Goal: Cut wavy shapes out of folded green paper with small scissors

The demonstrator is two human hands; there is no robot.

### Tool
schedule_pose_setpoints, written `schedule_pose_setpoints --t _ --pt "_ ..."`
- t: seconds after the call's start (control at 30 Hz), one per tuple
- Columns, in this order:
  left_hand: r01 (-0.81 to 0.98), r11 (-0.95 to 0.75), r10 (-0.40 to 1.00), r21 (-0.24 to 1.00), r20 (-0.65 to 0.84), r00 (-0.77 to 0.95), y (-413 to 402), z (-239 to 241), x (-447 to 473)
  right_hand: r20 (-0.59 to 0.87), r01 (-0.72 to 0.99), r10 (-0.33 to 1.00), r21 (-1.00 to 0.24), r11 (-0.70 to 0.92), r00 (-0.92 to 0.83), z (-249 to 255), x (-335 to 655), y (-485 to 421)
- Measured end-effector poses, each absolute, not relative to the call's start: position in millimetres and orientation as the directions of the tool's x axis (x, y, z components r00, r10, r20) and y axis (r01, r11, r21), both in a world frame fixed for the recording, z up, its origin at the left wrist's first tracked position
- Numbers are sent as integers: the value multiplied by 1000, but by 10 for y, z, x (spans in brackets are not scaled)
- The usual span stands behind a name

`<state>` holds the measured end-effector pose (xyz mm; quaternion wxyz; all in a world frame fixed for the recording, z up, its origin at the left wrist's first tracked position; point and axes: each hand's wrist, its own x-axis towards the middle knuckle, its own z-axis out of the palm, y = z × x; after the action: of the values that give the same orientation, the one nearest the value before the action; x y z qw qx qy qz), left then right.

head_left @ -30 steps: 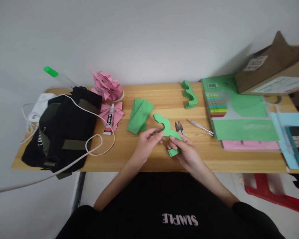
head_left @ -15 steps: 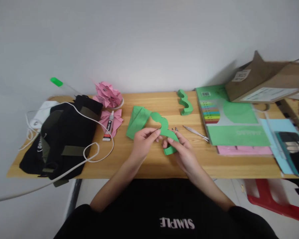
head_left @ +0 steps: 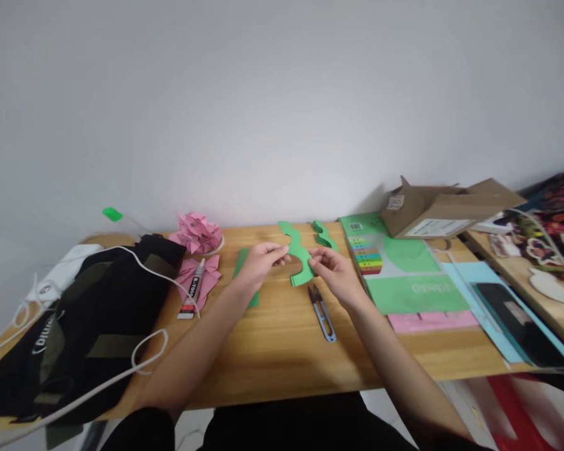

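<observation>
A wavy green paper cutout (head_left: 297,254) is held up above the wooden table (head_left: 282,351) by both hands. My left hand (head_left: 258,263) pinches its upper left edge with closed fingers. My right hand (head_left: 333,270) pinches its right side near the middle. A second wavy green cutout (head_left: 324,235) stands behind it near the wall. Small thread snips (head_left: 323,307) lie on the table just below my right hand. Folded green paper (head_left: 240,266) lies partly hidden under my left hand.
A black bag (head_left: 84,313) with a white cord lies at the left. Pink paper flowers (head_left: 196,233) and a glue tube (head_left: 190,294) sit beside it. Coloured paper packs (head_left: 404,275), a cardboard box (head_left: 444,207) and a blue sheet (head_left: 493,294) fill the right side.
Both hands have lifted the green cutout up and away from me, toward the wall. The view has tilted upward, and the snips now show below my right hand.
</observation>
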<state>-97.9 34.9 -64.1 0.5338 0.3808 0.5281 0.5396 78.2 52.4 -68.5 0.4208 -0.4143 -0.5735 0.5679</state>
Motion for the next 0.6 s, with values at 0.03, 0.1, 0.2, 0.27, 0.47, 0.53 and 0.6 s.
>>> schedule_pose_setpoints --t 0.03,0.1,0.2,0.27,0.47,0.53,0.6 --pt "-175 129 979 976 -154 -137 404 -621 -984 29 32 957 -999 40 -289 -673 765 566" --pt "-176 141 976 974 -166 -138 497 -580 -988 54 129 965 -988 90 -257 -645 737 624" --pt "-166 169 968 972 -195 -156 598 -547 -976 77 342 973 -928 150 -217 -589 714 658" --pt "-153 187 962 970 -213 -173 640 -547 -954 76 500 975 -848 173 -208 -545 694 664" --pt "-75 276 937 958 -285 -201 737 -584 -880 -38 827 977 -539 157 -209 -416 499 755" --pt "-38 332 922 942 -333 -198 798 -604 -876 -85 880 976 -452 143 -203 -391 404 825" --pt "-8 390 903 921 -384 -194 876 -629 -884 -128 914 971 -382 138 -200 -390 315 913"
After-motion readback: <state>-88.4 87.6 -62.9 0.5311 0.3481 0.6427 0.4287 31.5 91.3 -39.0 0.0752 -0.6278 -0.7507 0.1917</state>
